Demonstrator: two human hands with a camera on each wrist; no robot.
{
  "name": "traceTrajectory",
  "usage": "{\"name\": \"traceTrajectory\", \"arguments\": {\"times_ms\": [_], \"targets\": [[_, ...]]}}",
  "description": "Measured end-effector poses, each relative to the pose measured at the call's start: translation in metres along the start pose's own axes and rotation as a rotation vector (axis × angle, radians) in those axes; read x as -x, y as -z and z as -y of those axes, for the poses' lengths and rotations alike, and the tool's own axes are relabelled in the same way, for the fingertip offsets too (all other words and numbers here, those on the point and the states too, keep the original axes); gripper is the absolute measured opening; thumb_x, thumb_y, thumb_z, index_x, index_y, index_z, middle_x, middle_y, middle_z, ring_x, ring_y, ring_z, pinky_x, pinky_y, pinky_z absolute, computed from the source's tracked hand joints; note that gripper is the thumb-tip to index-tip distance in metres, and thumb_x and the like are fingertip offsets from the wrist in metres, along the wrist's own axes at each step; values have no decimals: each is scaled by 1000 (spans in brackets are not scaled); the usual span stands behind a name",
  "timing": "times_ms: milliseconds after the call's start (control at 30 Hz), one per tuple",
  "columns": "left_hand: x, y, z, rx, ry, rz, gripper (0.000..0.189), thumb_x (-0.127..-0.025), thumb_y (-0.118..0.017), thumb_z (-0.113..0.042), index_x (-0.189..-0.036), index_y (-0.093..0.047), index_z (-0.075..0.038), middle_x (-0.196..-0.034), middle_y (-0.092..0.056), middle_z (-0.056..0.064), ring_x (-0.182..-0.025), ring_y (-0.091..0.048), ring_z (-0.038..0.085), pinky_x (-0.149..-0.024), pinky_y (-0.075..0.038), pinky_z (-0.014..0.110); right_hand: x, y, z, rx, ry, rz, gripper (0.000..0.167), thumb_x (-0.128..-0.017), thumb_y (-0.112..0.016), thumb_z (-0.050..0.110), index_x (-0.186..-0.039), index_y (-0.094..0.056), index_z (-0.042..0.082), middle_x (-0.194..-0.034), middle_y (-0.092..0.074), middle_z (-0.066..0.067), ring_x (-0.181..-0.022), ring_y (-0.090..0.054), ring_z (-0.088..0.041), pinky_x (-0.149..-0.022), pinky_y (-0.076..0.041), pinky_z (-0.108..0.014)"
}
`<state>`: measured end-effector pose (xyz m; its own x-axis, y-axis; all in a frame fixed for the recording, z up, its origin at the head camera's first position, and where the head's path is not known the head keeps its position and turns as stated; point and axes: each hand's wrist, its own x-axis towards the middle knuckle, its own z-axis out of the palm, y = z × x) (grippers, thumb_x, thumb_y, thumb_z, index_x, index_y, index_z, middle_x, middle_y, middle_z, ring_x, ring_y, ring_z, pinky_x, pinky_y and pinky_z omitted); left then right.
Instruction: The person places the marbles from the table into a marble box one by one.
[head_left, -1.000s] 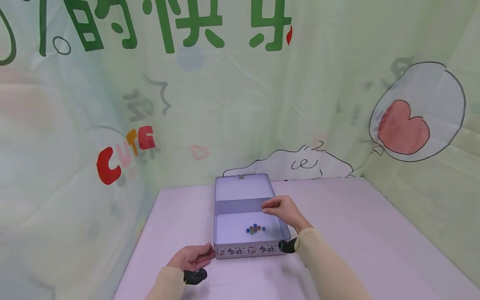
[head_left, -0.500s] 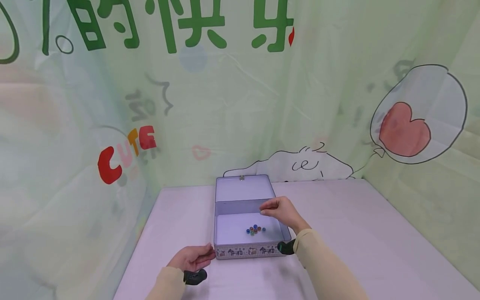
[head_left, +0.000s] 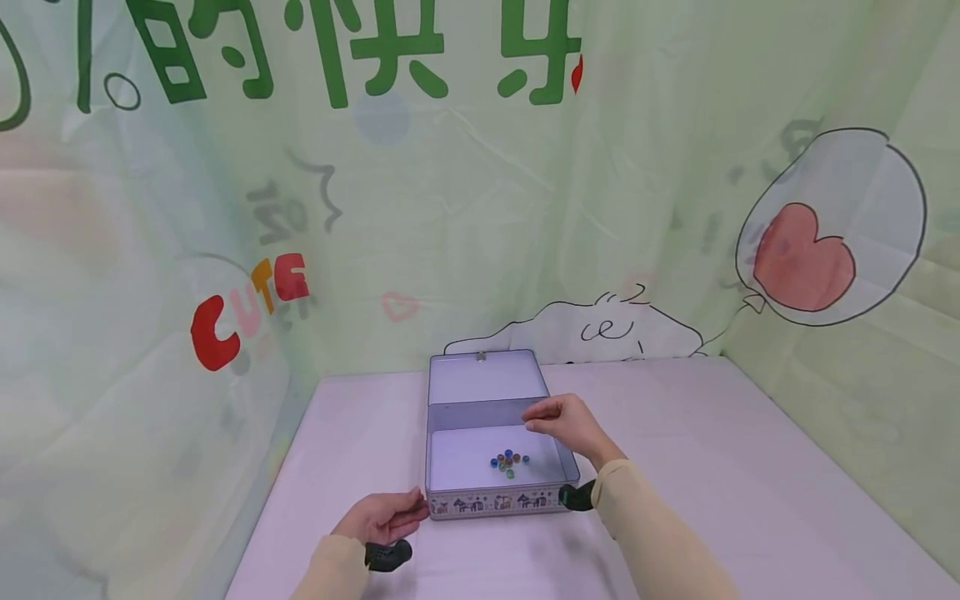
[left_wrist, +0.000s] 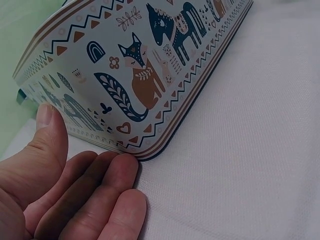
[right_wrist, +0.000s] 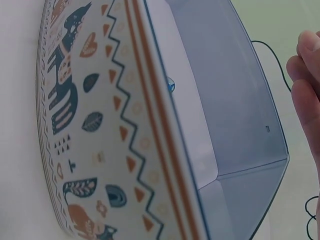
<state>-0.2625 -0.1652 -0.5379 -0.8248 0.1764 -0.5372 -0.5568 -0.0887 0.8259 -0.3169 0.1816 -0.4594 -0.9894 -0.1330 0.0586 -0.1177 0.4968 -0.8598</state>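
Observation:
A tin box (head_left: 483, 503) with fox and horse patterns on its outer wall stands on the table, its lid (head_left: 487, 379) tipped back. Several small glass marbles (head_left: 508, 454) lie together on its pale floor, with a green marble (head_left: 511, 474) nearest the front. My left hand (head_left: 384, 517) rests at the front left corner, fingers fairly straight; the left wrist view has the fingertips (left_wrist: 125, 167) at the bottom corner. Over the box's right side hovers my right hand (head_left: 573, 425), fingertips drawn toward the thumb. I cannot tell whether it holds anything.
A white cloth covers the table (head_left: 367, 442). Behind it hangs a pale green printed curtain (head_left: 480, 233), which also encloses the left and right sides. Black wrist straps (head_left: 388, 555) show below both hands.
A green marble has appeared on the box floor, in front of the other marbles. Both hands and the box have stayed nearly where they were.

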Motion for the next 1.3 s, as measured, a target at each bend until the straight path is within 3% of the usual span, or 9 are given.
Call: {"name": "traceTrajectory", "arguments": {"times_ms": [333,600,767,967,1133,1300], "targets": [[-1,-1,-1,-4,11,-18,34,-97,-72,-15,-121,-67,9,-94,-78,11,-91,-76,20,-96,-61,40,21,37,-22,29,-36,-23,20,-94,-75,10,-112,-77,4,-108,-77,-10,-99,-73,-20,-94,-62,-43],[-1,-1,1,-11,-1,-11,29,-97,-71,-14,-115,-70,7,-96,-79,11,-91,-76,18,-96,-61,39,65,92,-61,109,-81,-95,28,-94,-75,18,-116,-75,1,-114,-76,-14,-102,-72,-21,-96,-60,-48],[1,-1,2,2,-1,0,23,-98,-70,-13,-112,-72,5,-95,-79,11,-91,-76,18,-96,-61,38,87,112,-81,137,-93,-112,28,-94,-76,22,-114,-76,3,-113,-77,-13,-98,-72,-13,-92,-62,-39],[4,-1,2,11,4,21,17,-99,-69,-13,-106,-75,1,-95,-78,10,-90,-76,17,-94,-62,36,103,105,-110,100,-135,-103,28,-91,-78,20,-112,-76,1,-110,-77,-13,-92,-72,-6,-80,-59,-21],[3,1,2,4,9,36,17,-100,-67,-13,-105,-76,0,-94,-79,9,-89,-76,16,-93,-62,35,115,88,-133,82,-226,-90,20,-87,-81,13,-105,-79,4,-103,-79,-9,-89,-73,-10,-76,-59,-20],[2,1,3,-1,8,42,16,-100,-67,-13,-103,-76,-1,-93,-78,7,-87,-76,15,-92,-62,34,125,76,-141,107,-281,-107,17,-84,-84,12,-99,-80,7,-98,-79,-5,-90,-71,-13,-73,-58,-22]]}}
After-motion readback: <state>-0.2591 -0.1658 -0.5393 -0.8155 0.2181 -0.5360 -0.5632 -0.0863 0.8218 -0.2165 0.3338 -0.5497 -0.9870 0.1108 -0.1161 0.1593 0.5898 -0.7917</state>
